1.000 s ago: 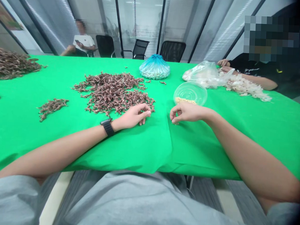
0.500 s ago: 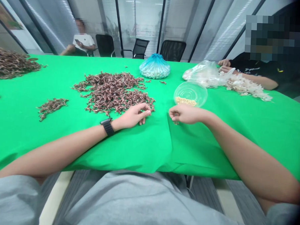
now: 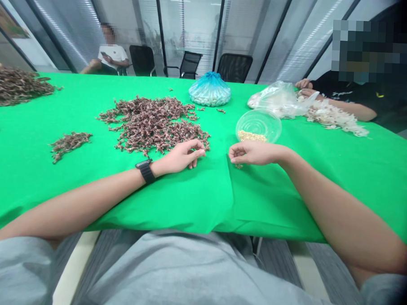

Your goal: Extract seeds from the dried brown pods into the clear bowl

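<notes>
While our left hand (image 3: 180,158) curls against the dried brown heap (image 3: 154,123), our right hand (image 3: 255,153) lies just right of it. The fingers (image 3: 197,153) of both are half closed; we cannot tell if they hold anything.

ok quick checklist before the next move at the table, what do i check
1. right hand grip: curled shut, anything inside is hidden: cannot tell
2. loose pale grains on the green cloth under that hand: stray bits outside the bowl: not ok
3. clear plastic bowl: holds pale grains, close to the right hand: ok
4. left hand: rests at the edge of the dried brown sprigs: ok
5. co-worker's hands: beside the plastic bag, apart from the bowl: ok
</notes>
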`<state>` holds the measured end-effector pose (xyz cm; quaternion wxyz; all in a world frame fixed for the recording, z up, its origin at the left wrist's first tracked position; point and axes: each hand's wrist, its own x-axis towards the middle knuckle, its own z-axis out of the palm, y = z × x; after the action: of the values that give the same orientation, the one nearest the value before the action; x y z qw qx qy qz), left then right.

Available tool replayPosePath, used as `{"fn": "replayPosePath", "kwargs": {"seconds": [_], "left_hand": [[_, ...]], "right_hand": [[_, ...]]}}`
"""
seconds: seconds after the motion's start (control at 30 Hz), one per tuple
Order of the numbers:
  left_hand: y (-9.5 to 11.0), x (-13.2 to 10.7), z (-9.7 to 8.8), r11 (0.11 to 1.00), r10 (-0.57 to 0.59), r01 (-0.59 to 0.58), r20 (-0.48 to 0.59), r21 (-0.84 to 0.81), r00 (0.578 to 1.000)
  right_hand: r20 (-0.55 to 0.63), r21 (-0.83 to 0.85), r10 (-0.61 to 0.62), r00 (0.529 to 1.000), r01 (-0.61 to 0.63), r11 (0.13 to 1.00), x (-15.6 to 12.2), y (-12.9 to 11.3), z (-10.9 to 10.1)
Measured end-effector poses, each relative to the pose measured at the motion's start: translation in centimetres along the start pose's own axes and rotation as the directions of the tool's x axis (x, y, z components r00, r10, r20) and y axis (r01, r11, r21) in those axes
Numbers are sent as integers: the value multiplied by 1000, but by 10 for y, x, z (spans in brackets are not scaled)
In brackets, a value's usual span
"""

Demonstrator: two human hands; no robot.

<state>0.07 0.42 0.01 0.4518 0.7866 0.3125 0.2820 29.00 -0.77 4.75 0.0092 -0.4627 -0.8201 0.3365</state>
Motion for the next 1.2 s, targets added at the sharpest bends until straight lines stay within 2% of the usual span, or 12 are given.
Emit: {"fn": "replayPosePath", "kwargs": {"seconds": [0.17, 0.33, 0.47, 0.53, 0.7, 0.97, 1.2], "left_hand": [[-1, 0, 0, 1000, 10, -10, 5, 0, 1000], [-2, 0, -1, 1000, 12, -12, 8, -1, 1000], [0, 0, -1, 1000, 9, -9, 8, -3, 1000], [2, 0, 0, 1000, 6, -6, 9, -1, 1000], [2, 0, 0, 1000, 1, -1, 11, -8, 1000], [0, 0, 0, 1000, 8, -8, 11, -11, 1000], [1, 0, 0, 1000, -2, 2, 7, -18, 1000]], "right_hand": [[-19, 27, 59, 998, -58, 998, 0, 2, 1], [-31, 224, 80, 996, -71, 972, 4, 12, 1], [-38, 296, 55, 998, -41, 954, 4, 14, 1], [-56, 240, 47, 997, -32, 970, 4, 14, -1], [-111, -52, -14, 994, 8, 999, 5, 15, -5], [-64, -106, -9, 998, 2, 994, 7, 8, 2], [-98, -230, 16, 995, -38, 972, 10, 0, 13]]}}
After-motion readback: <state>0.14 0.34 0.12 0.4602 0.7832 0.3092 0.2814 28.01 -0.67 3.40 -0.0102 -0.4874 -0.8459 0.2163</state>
